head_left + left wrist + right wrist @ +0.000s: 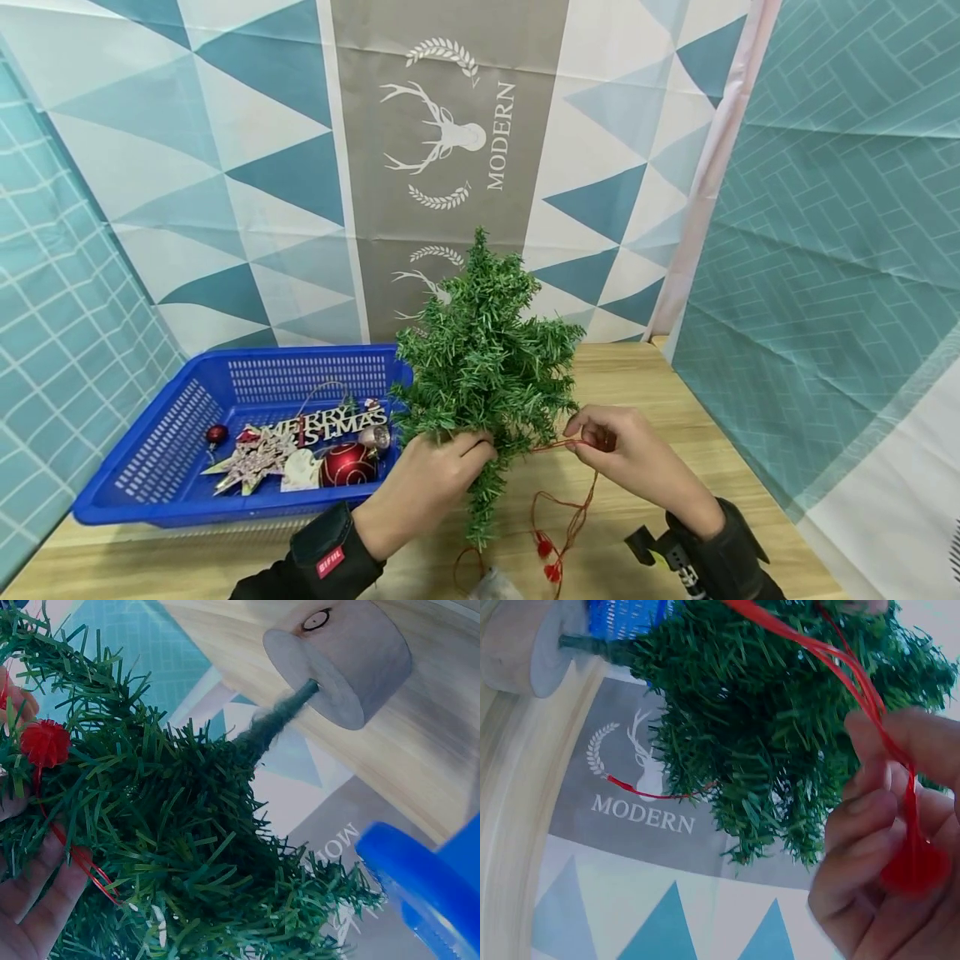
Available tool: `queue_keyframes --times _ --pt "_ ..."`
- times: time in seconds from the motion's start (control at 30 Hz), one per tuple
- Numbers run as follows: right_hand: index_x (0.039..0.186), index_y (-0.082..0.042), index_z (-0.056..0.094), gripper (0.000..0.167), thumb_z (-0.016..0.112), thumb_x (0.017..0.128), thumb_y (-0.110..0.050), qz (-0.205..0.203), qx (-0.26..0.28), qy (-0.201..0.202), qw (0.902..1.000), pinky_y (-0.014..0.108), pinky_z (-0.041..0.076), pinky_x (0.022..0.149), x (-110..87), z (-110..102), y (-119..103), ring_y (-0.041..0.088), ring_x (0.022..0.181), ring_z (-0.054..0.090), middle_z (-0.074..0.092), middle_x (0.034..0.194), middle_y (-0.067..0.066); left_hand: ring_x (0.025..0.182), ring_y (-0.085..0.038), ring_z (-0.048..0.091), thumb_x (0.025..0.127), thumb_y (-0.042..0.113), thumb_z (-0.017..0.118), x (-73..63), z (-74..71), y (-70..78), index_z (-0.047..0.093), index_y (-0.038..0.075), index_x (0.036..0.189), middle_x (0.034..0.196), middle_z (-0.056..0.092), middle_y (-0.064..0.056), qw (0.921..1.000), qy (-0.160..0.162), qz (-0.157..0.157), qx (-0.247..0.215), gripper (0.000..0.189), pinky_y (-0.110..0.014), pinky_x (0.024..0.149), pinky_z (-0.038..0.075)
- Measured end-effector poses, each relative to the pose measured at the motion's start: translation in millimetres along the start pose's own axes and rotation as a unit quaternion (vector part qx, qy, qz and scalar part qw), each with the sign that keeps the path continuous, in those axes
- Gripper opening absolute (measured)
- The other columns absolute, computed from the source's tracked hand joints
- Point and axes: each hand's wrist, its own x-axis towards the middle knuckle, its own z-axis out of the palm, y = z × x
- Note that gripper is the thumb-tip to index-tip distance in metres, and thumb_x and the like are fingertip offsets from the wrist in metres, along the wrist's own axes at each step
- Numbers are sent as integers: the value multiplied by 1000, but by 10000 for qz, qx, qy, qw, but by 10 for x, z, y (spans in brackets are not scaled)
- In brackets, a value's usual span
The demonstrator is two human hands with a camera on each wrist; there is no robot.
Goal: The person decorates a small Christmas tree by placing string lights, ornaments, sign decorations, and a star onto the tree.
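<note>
A small green artificial Christmas tree (483, 358) stands on a round wooden base (345, 664). Against its lower front branches is my left hand (438, 471), fingers bent; needles hide much of its grip. A red cord (79, 855) crosses those fingers, near a red bead-like ball (46, 742). To the tree's right, my right hand (637, 454) pinches red cords (870, 701) between thumb and fingers. A red ball (915, 866) hangs at that palm, slightly blurred. More red cords (573, 521) trail down to red balls on the table.
A blue plastic basket (247, 362) on the left holds a red bauble (348, 465), a glittery star (258, 458) and a MERRY CHRISTMAS sign (322, 427). A pale object (495, 586) lies at the table's front edge. Patterned cloths (450, 167) hang behind the wooden table (622, 375).
</note>
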Motion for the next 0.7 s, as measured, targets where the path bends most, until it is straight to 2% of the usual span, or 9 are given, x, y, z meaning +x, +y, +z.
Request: queue_keyframes --times 0.1,0.2,0.3,0.4,0.57,0.7 --pt "86 -18 68 15 66 88 -3 -8 41 45 10000 21 37 46 -15 -24 1 -1 52 39 47 62 -15 50 -3 42 99 0 31 -16 -16 -10 62 11 96 91 64 2 10000 33 -24 -9 33 -16 43 11" --pt "86 -19 67 14 66 89 -5 37 326 118 9994 22 38 46 -17 -35 -2 2 52 41 47 62 -12 50 -3 42 103 8 20 -31 -23 -21 62 12 96 90 64 2 9999 56 -62 -55 43 -16 44 9" --pt "88 -13 65 11 63 91 -3 169 935 211 9953 26 45 49 -5 -26 -4 9 53 50 53 66 -3 48 -2 36 104 11 20 -50 -36 -37 62 12 95 88 63 3 9999 59 -51 -92 43 -16 44 8" --pt "89 -8 64 8 61 91 0 314 1271 424 9905 30 49 49 21 6 3 16 54 57 58 68 5 46 -1 31 104 12 20 -68 -54 -59 63 12 95 87 63 3 9999 26 -8 -117 44 -16 44 7" --pt "88 -9 64 10 61 90 1 507 1007 894 9896 30 51 51 62 112 22 16 56 60 60 70 4 46 0 32 100 4 24 -79 -99 -116 65 12 92 86 63 4 9997 -9 169 -168 42 -15 45 8" --pt "85 -14 62 16 62 89 2 604 569 1081 9907 29 51 53 73 196 27 15 62 59 59 77 -1 48 1 38 88 -5 44 -94 -140 -174 65 13 93 89 64 5 9994 -84 252 -216 28 -14 45 10"
